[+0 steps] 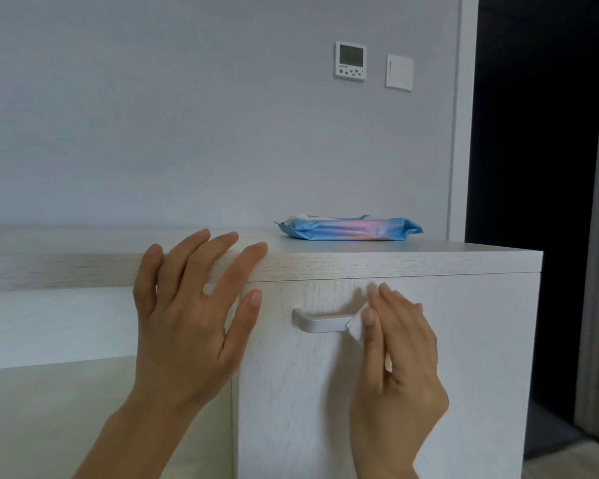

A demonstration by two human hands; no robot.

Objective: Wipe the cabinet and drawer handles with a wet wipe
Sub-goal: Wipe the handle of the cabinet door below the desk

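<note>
Two hands are in view, both cut off at the forearm by the bottom edge. Spread wide, the left hand point(194, 316) has straight fingers lying over the front edge of the cabinet point(412, 262) top, and its thumb sits at the upper left corner of the drawer front point(464, 340). Whether the palm presses the wood cannot be told. On the drawer's one handle point(320, 323), the right hand point(398, 347) pinches a single wet wipe point(355, 328) between thumb and fingers against the right end.

Only a small white fold of the wipe shows beside the thumb, with another scrap lower in the hand; the rest is hidden in the grip. Wipe and fingers together cover the right end of the silver bar, so only its left bend and middle can be seen. At their tips the right fingers are blurred.

One blue and pink pack of wipes point(346, 229) lies flat on the cabinet top, back from the front edge and towards the right corner; its print is too soft to read. Two fittings hang on the wall above: a thermostat point(350, 61) with an unreadable display and a light switch point(399, 72) just beside it. At the right, a doorway point(533, 167) is dark and shows nothing inside.
</note>
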